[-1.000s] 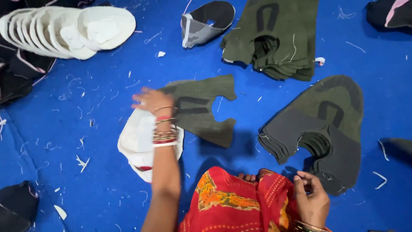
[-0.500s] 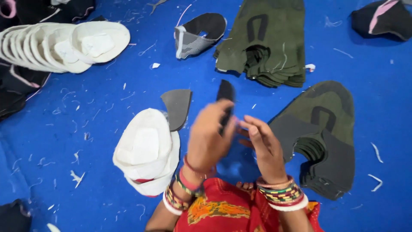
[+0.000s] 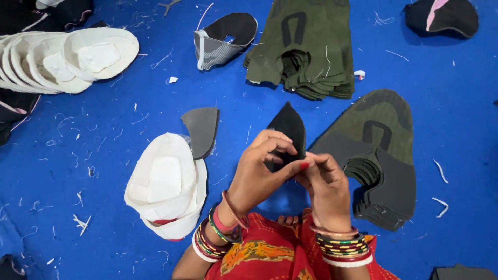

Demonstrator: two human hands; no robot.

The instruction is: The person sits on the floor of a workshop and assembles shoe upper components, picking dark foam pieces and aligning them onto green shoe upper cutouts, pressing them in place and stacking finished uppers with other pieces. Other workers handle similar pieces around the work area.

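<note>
Over the blue work surface [image 3: 104, 155], the left hand [image 3: 259, 173] and right hand [image 3: 324, 186] meet, fingers pinching a dark shoe-upper piece [image 3: 288, 129] held upright between them. Half a second ago it was narrower, seemingly folded; now it is opened flat.

surface: blue sheet [image 3: 456, 135] | litter: white thread scraps [image 3: 80, 223] | light: even, bright

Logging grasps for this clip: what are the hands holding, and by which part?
Both hands, left hand and right hand, pinch one dark pointed shoe-upper piece by its lower end; its pointed tip stands free above the fingers.
</note>
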